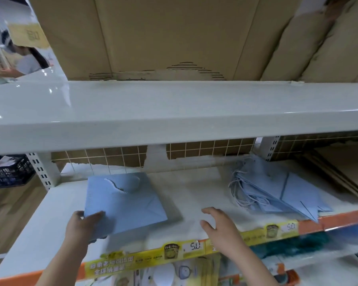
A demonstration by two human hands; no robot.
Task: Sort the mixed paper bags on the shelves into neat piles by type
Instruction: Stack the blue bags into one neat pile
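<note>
A flat blue paper bag [124,201] was held at its near corner by the left hand [85,226], the thumb laid on top and the fingers tucked beneath, so that the corner was pinched. The bag was lying on the white shelf [186,195], stretching away from that hand toward the wire grid [194,153] at the back, and its twisted cord handle [116,185] was seen on the far end of it.

The right hand [219,223] was held open just to the right of the bag, with the fingers spread and slightly bent; nothing was gripped by it, and whether it touched the shelf could not be told.

Further right of the right hand and beyond it, a loose pile of blue bags [277,193] was lying on the same shelf, fanned out unevenly with white cords tangled at its left side. Flat brown cardboard sheets [339,172] were seen beyond that pile, to the right.

A yellow price strip [174,252] was fixed along the shelf's front edge, just below both hands. Large cardboard boxes [153,38] were stacked on the shelf above.
</note>
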